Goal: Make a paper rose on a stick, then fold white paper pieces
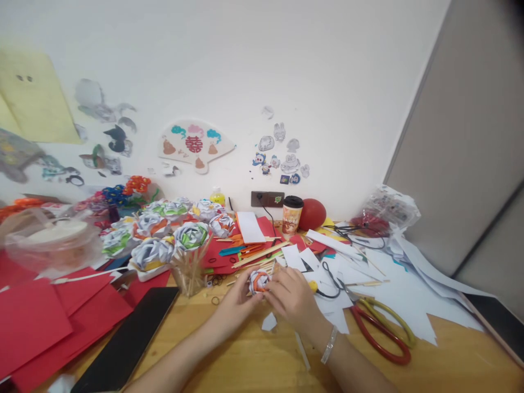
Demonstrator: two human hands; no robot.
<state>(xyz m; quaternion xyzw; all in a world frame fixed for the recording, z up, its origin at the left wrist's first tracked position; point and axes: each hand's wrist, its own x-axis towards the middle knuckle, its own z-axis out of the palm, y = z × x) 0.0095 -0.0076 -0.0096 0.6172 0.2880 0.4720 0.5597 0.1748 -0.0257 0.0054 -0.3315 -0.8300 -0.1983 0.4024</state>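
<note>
A small paper flower (258,281), white with orange and dark edges, sits between my two hands above the wooden table. My left hand (237,297) is curled around its left side and underside. From the right, my right hand (291,295) pinches at the flower's edge with its fingertips; a bracelet is on that wrist. Just below my hands lies a white paper scrap (269,322). Behind them are thin wooden sticks (266,267). Finished-looking paper flowers (153,251) stand in a group to the left, beside a clear cup of sticks (189,278).
Red-and-yellow-handled scissors (380,327) lie at right on white paper sheets (409,289). Red paper (36,316) and a black board (129,338) lie at left. A lidded paper cup (292,215) and a red balloon-like ball (313,214) stand by the wall. A black cable (331,295) runs nearby.
</note>
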